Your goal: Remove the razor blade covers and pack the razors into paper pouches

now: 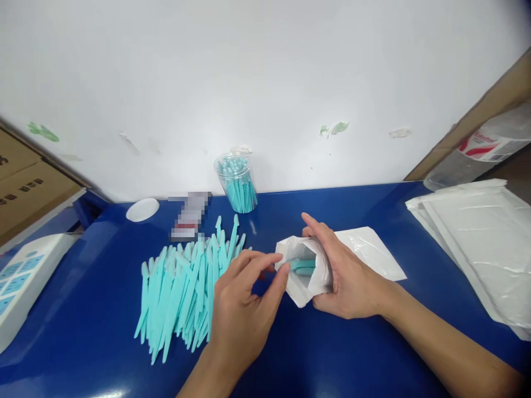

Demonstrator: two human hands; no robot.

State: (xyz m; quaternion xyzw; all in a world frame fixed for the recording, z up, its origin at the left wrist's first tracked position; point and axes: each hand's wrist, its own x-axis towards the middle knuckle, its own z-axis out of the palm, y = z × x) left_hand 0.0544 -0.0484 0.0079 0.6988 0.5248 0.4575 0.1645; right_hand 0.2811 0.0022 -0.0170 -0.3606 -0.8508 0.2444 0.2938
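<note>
The right hand (348, 276) grips the white bag (309, 271) at mid-worktop, holding its mouth open. The left hand (244, 304) pinches teal sticks (302, 266) at the mouth. Best to keep the mouth wide and slide them in straight. More lie in the pile (182, 287) at left.

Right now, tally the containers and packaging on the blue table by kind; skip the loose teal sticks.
Clear plastic jar of teal sticks: 1
White jar lid: 1
White pouch held open by the right hand, left hand at its mouth: 1
Stack of white pouches at right: 1 stack, individual count unclear
Total: 4
</note>
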